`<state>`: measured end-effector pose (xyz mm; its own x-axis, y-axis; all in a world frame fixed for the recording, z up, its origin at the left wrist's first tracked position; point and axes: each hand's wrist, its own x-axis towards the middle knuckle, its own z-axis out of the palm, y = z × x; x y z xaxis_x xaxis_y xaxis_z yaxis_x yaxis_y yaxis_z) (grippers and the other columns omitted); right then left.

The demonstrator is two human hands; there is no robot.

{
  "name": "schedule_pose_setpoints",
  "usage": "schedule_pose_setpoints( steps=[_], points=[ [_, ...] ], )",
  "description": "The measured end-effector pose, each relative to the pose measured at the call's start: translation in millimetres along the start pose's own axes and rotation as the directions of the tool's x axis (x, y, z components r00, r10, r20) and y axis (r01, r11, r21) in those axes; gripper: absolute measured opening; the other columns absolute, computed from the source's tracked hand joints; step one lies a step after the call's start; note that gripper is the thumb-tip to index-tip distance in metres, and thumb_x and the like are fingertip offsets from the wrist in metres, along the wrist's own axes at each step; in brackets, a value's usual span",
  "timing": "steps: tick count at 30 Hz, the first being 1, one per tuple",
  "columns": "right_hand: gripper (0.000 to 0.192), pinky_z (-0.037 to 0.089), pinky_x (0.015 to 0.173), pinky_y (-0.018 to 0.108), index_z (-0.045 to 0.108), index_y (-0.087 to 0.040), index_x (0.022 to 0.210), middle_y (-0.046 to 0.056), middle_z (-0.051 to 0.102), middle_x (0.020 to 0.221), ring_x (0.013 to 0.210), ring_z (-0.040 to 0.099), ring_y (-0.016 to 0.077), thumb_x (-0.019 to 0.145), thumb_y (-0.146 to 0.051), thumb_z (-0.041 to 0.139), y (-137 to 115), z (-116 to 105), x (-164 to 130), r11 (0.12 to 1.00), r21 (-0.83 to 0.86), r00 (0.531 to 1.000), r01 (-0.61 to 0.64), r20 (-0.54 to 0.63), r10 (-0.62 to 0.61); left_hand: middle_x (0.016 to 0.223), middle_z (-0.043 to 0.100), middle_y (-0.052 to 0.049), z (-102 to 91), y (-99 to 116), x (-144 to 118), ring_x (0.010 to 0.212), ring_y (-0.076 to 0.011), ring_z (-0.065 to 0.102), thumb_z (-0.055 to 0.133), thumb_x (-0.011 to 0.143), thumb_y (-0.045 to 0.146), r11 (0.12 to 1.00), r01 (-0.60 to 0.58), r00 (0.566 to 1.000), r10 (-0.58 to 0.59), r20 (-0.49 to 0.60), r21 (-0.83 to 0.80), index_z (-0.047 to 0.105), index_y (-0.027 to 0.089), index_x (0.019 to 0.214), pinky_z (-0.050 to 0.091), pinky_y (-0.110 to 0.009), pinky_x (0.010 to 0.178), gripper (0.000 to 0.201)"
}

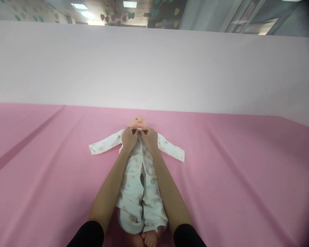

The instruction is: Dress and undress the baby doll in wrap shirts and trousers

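Where both hands' fingers (134, 130) meet, romper (140, 178) collar pinched between.

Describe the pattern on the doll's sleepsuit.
White sleepsuit with small bear and heart prints, clearest in the head view.

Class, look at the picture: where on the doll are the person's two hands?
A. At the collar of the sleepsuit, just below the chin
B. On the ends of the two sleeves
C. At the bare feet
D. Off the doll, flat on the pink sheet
A: the left hand and right hand meet at the top of the sleepsuit, just under the doll head.
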<state>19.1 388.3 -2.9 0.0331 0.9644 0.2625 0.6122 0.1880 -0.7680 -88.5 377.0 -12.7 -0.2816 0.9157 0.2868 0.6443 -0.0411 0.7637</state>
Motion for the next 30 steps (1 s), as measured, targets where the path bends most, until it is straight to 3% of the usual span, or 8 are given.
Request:
schedule_pose_setpoints(
  steps=[6, 10, 13, 15, 18, 21, 25, 30],
  points=[
    [0.025, 0.037, 0.062, 0.024, 0.06, -0.018, 0.059, 0.002, 0.062, 0.062, 0.061, 0.054, 0.0148, 0.082, -0.021, 0.049, -5.7, -2.4, -4.1, 1.0, -0.024, 1.0, -0.012, -0.029, 0.011, 0.091, 0.07, -0.004, -1.9, 5.0, -3.4, 0.083, -0.0168, 0.061, 0.055, 0.085, 0.026, 0.992, -0.123, 0.992, 0.123, -0.036, 0.008, 0.069, 0.019, 0.088, 0.045, -0.029, 0.079, 0.016],
    [0.033, 0.027, 0.051, 0.023, 0.039, -0.019, 0.048, -0.004, 0.039, 0.046, 0.048, 0.037, 0.0101, 0.081, -0.021, 0.044, -7.8, -10.8, -3.7, 0.977, 0.211, 0.99, 0.003, 0.135, -0.032, 0.09, 0.071, -0.004, -6.8, 10.1, -5.2, 0.081, -0.0164, 0.062, 0.053, 0.087, 0.026, 0.987, -0.159, 0.987, 0.159, -0.031, 0.006, 0.069, 0.019, 0.087, 0.046, -0.027, 0.076, 0.018],
    [0.031, 0.02, 0.045, 0.023, 0.032, -0.02, 0.051, -0.007, 0.026, 0.046, 0.043, 0.025, 0.0079, 0.079, -0.022, 0.044, -11.4, -19.0, -3.9, 0.915, 0.38, 0.961, -0.132, 0.274, 0.025, 0.087, 0.072, -0.003, -10.4, 11.6, -4.4, 0.075, -0.0151, 0.063, 0.054, 0.086, 0.025, 0.986, -0.152, 0.988, 0.153, 0.008, -0.065, 0.069, 0.019, 0.085, 0.046, -0.026, 0.075, 0.017],
    [0.028, 0.018, 0.043, 0.023, 0.032, -0.021, 0.053, -0.007, 0.023, 0.047, 0.043, 0.021, 0.0074, 0.079, -0.023, 0.045, -15.6, -25.4, -5.7, 0.895, 0.401, 0.943, -0.197, 0.328, 0.061, 0.086, 0.072, -0.003, -12.2, 12.8, -4.7, 0.075, -0.0144, 0.064, 0.055, 0.085, 0.023, 0.977, -0.151, 0.987, 0.156, 0.022, -0.15, 0.069, 0.018, 0.086, 0.047, -0.025, 0.074, 0.015],
    [0.029, 0.02, 0.043, 0.022, 0.035, -0.02, 0.052, -0.006, 0.029, 0.046, 0.042, 0.025, 0.0074, 0.08, -0.023, 0.045, -22.5, -36.2, -11.3, 0.951, 0.282, 0.944, -0.128, 0.328, 0.03, 0.087, 0.071, -0.003, -14.7, 15.8, -7.2, 0.073, -0.0129, 0.065, 0.054, 0.083, 0.021, 0.951, -0.066, 0.992, 0.097, 0.087, -0.303, 0.066, 0.017, 0.096, 0.049, -0.022, 0.068, 0.018],
    [0.026, 0.03, 0.048, 0.023, 0.049, -0.018, 0.053, -0.002, 0.045, 0.048, 0.044, 0.039, 0.0091, 0.079, -0.018, 0.046, -27.0, -46.1, -18.3, 1.0, 0.001, 0.945, -0.011, 0.328, 0.01, 0.092, 0.07, -0.004, -19.1, 18.3, -9.9, 0.069, -0.0112, 0.064, 0.051, 0.084, 0.02, 0.933, 0.046, 0.979, 0.028, 0.2, -0.357, 0.061, 0.017, 0.108, 0.05, -0.021, 0.062, 0.027],
    [0.021, 0.04, 0.057, 0.024, 0.07, -0.017, 0.083, 0.003, 0.063, 0.063, 0.053, 0.054, 0.0124, 0.077, -0.012, 0.051, -27.6, -52.8, -24.1, 0.974, -0.221, 0.952, 0.041, 0.305, 0.029, 0.086, 0.071, -0.005, -30.4, 18.4, -10.3, 0.069, -0.0128, 0.063, 0.05, 0.083, 0.02, 0.984, 0.016, 0.97, 0.028, 0.243, -0.178, 0.065, 0.015, 0.101, 0.049, -0.023, 0.065, 0.024],
    [0.022, 0.046, 0.062, 0.025, 0.071, -0.016, 0.09, 0.005, 0.071, 0.088, 0.064, 0.062, 0.014, 0.073, -0.012, 0.056, -20.2, -50.3, -21.3, 0.995, -0.088, 0.962, 0.038, 0.272, -0.013, 0.076, 0.07, -0.006, -45.4, 22.2, -12.2, 0.071, -0.0158, 0.061, 0.047, 0.079, 0.015, 0.976, -0.177, 0.926, 0.121, 0.357, 0.128, 0.069, 0.014, 0.076, 0.045, -0.025, 0.069, 0.023]
  ],
)
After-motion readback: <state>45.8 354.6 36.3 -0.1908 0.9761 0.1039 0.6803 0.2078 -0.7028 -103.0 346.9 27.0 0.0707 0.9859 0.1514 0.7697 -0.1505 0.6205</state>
